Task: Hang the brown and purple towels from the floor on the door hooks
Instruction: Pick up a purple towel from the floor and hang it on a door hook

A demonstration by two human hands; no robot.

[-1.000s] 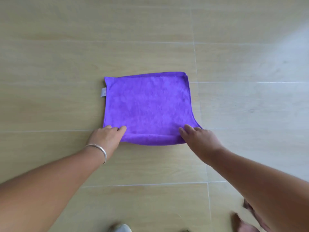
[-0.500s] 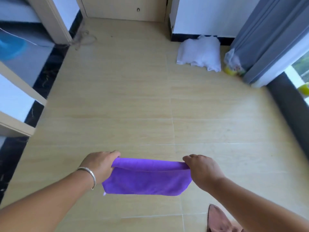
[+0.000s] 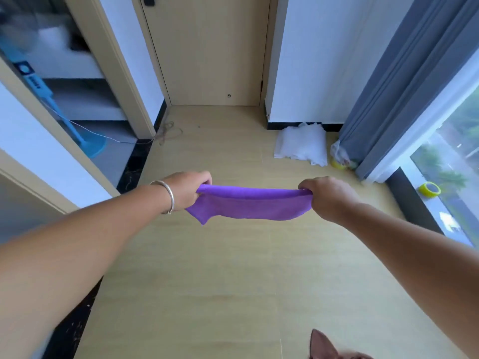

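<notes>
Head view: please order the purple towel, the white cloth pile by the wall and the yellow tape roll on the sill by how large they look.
1. purple towel, though it is held near the camera
2. white cloth pile, farther off, so true size unsure
3. yellow tape roll, clearly smallest

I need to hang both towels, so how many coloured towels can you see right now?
2. The purple towel is stretched between the left hand and right hand. The brown towel lies on the floor at the bottom edge, partly cut off.
</notes>
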